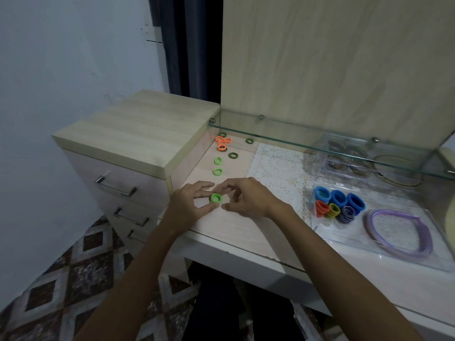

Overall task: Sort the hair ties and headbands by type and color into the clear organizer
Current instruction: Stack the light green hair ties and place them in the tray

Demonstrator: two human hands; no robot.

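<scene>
My left hand (190, 201) pinches a small stack of green hair ties (216, 198) on the desk, thumb under it. My right hand (246, 196) hovers just right of the stack with fingers curled, holding nothing I can see. Two more green ties (218, 160) (217, 172) lie farther back. Orange ties (222, 142) cluster near the corner, with dark striped ties (233, 155) around them. The clear organizer (384, 252) at right holds blue ties (338, 196), an orange tie (322, 209), a yellow-green tie (334, 210), a purple striped tie (346, 214) and purple headbands (398, 232).
A glass shelf (320, 141) spans above the desk's back, with a second clear box (344, 158) of brownish headbands under it. A white lace mat (278, 166) lies mid-desk. A wooden drawer unit (138, 134) stands left. Patterned floor lies below.
</scene>
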